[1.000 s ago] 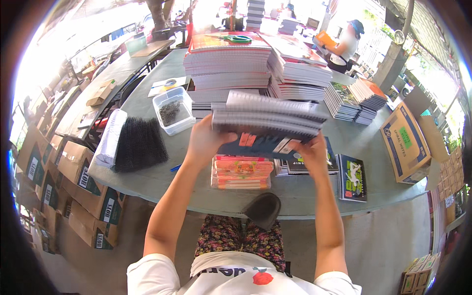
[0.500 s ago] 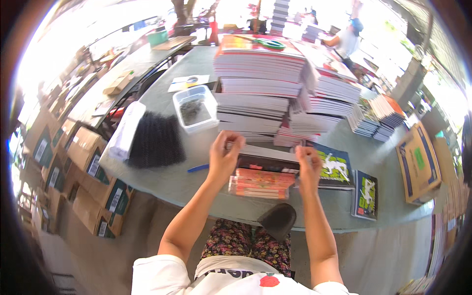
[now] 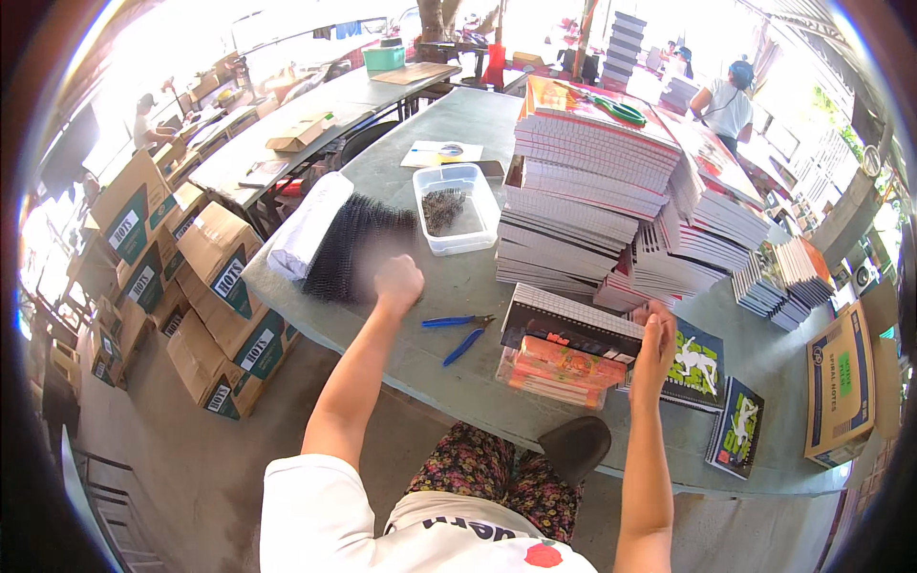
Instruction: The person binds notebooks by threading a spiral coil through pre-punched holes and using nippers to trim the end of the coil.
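My right hand (image 3: 653,351) grips the right end of a dark-covered notebook (image 3: 570,321), whose white page edge with a row of punched holes faces up. The notebook is tilted against a pack with orange patterned covers (image 3: 564,368). My left hand (image 3: 397,281) is away from the notebook, beside a pile of black spiral binding coils (image 3: 349,244); its fingers are smeared by motion. Between the hands lie pliers with blue handles (image 3: 445,323). Two dark notebooks with green and white covers, one larger (image 3: 695,368) and one smaller (image 3: 735,427), lie to the right.
Tall stacks of books (image 3: 597,143) fill the table's far side, with green-handled scissors (image 3: 621,110) on top. A clear tub (image 3: 458,246) holds dark bits; a white roll (image 3: 310,225) flanks the coils. Cardboard boxes (image 3: 215,253) stand left on the floor; an open carton (image 3: 841,382) sits right.
My left hand has let go of the notebook and moved left to the coils. My right hand still holds the notebook. The view has swung left, and the pliers now show fully.
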A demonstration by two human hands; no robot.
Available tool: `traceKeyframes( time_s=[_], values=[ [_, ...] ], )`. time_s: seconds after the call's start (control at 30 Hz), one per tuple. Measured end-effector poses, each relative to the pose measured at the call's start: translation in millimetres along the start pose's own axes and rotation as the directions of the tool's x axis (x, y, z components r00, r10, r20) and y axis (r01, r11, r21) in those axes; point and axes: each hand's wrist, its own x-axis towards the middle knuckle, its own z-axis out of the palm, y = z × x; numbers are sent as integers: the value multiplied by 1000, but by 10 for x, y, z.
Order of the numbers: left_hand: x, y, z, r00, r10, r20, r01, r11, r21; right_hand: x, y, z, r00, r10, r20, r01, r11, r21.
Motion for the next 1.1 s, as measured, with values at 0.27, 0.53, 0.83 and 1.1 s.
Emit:
traceKeyframes(
  time_s=[0.27, 0.53, 0.83, 1.1],
  values=[
    [-21, -37, 9, 998, 54, 31, -57, 993, 102, -183, -822, 814, 642, -486, 593, 766, 384, -516],
    [85, -201, -481, 936, -148, -320, 122, 987, -101, -242, -501, 709, 664, -239, 709, 666, 621, -414],
    [-426, -34, -1514, 826, -164, -539, -466, 338, -818, -374, -372, 646, 465, -548, 695, 840, 520, -152],
    [-1234, 812, -833, 893, 448, -52, -321, 550, -771, -194, -494, 918, 756, -407, 513, 589, 765, -260]
  ],
)
